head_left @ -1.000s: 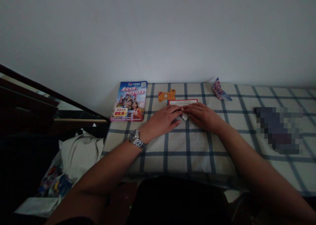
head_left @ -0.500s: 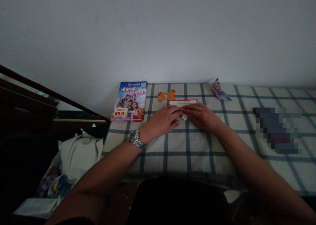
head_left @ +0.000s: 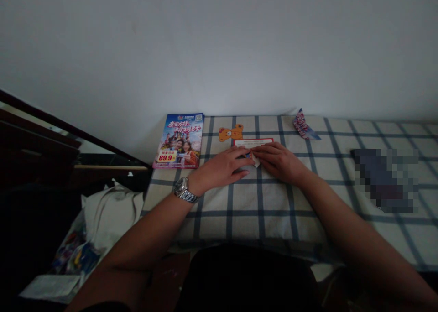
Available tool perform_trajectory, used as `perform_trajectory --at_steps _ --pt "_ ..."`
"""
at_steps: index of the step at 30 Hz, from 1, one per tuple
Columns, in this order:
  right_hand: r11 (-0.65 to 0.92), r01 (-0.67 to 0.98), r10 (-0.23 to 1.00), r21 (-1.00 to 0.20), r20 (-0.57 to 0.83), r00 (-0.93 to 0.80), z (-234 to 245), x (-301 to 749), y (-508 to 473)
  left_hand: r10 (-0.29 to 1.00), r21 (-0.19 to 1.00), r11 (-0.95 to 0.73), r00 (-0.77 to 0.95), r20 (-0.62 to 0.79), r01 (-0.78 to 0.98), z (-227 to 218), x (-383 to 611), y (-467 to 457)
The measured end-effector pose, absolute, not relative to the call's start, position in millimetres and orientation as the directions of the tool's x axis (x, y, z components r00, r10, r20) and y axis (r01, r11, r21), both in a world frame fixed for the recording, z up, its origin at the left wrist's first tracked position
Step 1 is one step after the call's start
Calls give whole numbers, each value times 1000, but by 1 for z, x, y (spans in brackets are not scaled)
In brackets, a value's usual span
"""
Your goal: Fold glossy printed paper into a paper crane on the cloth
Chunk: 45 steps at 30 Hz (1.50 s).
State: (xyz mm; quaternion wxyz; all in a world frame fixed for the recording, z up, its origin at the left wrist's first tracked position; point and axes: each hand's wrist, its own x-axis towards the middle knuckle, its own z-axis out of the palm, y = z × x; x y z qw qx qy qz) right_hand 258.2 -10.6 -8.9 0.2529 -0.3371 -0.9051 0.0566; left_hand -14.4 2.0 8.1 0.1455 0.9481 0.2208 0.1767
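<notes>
A partly folded sheet of paper (head_left: 253, 142), printed and red-edged, lies on the checked cloth between my hands. My left hand (head_left: 228, 165) rests over its left part, fingers spread and thumb apart, with a silver watch (head_left: 185, 190) on the wrist. From the right, my right hand (head_left: 278, 162) has its fingers pressed together on the paper's folded part, its thumb mostly hidden. A small pale corner with some colour shows between the fingertips. Much of the sheet is covered by both hands.
A stack of colourful flyers (head_left: 178, 141) lies at the left edge of the cloth (head_left: 246, 202). Behind the hands is a bear cutout (head_left: 231, 132). A folded flyer piece (head_left: 305, 126) stands by the wall (head_left: 219, 52). At right lies a blurred dark object (head_left: 383, 179); bags (head_left: 109, 211) sit lower left.
My left hand has shifted slightly left and its fingers have spread. More of the coloured print on the paper's folded corner shows. My right hand has barely moved.
</notes>
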Motion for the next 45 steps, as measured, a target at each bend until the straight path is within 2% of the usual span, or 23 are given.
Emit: perform_trajectory --at_steps 14,22,28,37,45 --pt "760 582 648 -288 407 -644 -14 261 -9 439 313 -881 860 261 355 10 -16 1" --pt "767 571 640 -292 406 -652 -13 260 -10 457 211 -885 859 230 415 20 -13 -7" --pt "762 579 645 -288 402 -649 -12 260 -11 450 243 -882 874 181 404 20 -12 -8" --pt "748 579 663 -324 396 -635 -13 260 -11 433 289 -885 874 220 366 20 -14 -6" --pt "746 588 665 -311 394 -635 -10 259 -12 440 263 -886 871 217 382 21 -14 -9"
